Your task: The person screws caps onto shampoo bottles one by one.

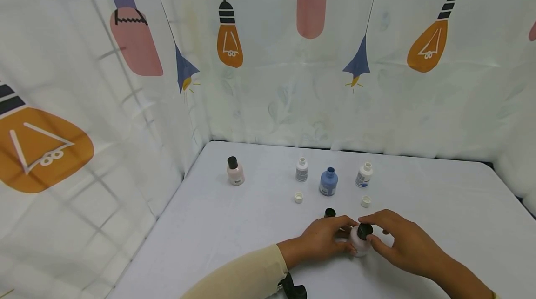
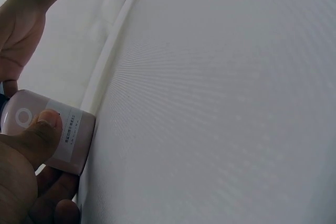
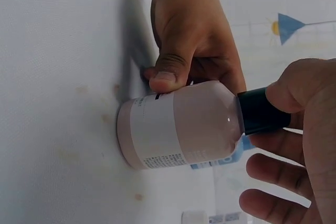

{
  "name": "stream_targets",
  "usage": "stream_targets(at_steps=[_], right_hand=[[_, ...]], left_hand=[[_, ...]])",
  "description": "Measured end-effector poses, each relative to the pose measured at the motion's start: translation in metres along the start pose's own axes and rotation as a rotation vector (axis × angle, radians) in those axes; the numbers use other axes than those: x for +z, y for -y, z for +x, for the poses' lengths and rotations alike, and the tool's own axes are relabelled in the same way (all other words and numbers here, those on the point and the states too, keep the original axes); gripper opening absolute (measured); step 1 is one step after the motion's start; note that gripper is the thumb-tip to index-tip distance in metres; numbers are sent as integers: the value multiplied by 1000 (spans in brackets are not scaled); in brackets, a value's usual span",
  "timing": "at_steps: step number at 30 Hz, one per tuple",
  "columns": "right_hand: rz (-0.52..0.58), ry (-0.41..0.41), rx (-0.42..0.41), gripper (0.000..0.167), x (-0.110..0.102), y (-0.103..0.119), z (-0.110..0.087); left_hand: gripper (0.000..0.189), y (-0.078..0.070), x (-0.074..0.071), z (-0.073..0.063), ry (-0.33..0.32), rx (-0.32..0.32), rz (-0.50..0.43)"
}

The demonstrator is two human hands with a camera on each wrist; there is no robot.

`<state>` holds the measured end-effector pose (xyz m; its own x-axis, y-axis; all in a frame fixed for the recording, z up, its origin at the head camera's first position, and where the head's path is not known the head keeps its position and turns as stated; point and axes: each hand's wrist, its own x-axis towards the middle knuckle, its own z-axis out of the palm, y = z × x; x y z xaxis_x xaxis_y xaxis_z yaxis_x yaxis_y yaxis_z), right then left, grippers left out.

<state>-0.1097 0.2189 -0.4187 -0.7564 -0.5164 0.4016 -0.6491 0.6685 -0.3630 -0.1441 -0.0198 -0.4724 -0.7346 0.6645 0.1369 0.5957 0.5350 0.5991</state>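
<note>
Two hands: left [image 1: 322,240] gripping one pink bottle [image 3: 207,124], right [image 1: 412,249] pinching cap [image 3: 261,113]; perhaps five other bottles [image 1: 328,184]

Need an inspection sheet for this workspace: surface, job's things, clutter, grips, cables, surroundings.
Surface: white tabletop, bearing bottles and caps.
Job's things: held pink bottle, black cap on its neck; blue bottle, left white bottle, right white bottle, all uncapped; far pink bottle, capped.
Clutter: left white cap, right white cap, loose; dark cap, partly hidden; dark object, unidentified.
Grips: left hand holds the held pink bottle; right hand pinches its black cap.
Cables: nothing seen.
Surroundings: white curtain printed with lamps.
</note>
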Motion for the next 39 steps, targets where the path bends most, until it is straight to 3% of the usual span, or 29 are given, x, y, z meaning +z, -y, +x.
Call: stream_targets(at_steps=[5,11,15,20,28,32,39], right_hand=[[-37,-1,60,40,0,2,1],[-62,78,179,32,1,3,5],[-63,109,212,31,1,5,6],[-60,88,180,39,0,3,4],[8,25,35,59,-2,-1,-1],[1,16,12,52,-2,-2,1],[-28,38,85,37,-1,1,3]], left_hand=[[54,0,-1,0,2,7,-4],[52,0,-1,0,-1,12,-18],[52,-1,0,0,0,7,-28],[52,-1,-1,0,7,0,-28],[53,-1,-1,0,-2,11,0],[53,-1,-1,0,-3,14,-2],[53,-1,-1,0,6,3,-15]])
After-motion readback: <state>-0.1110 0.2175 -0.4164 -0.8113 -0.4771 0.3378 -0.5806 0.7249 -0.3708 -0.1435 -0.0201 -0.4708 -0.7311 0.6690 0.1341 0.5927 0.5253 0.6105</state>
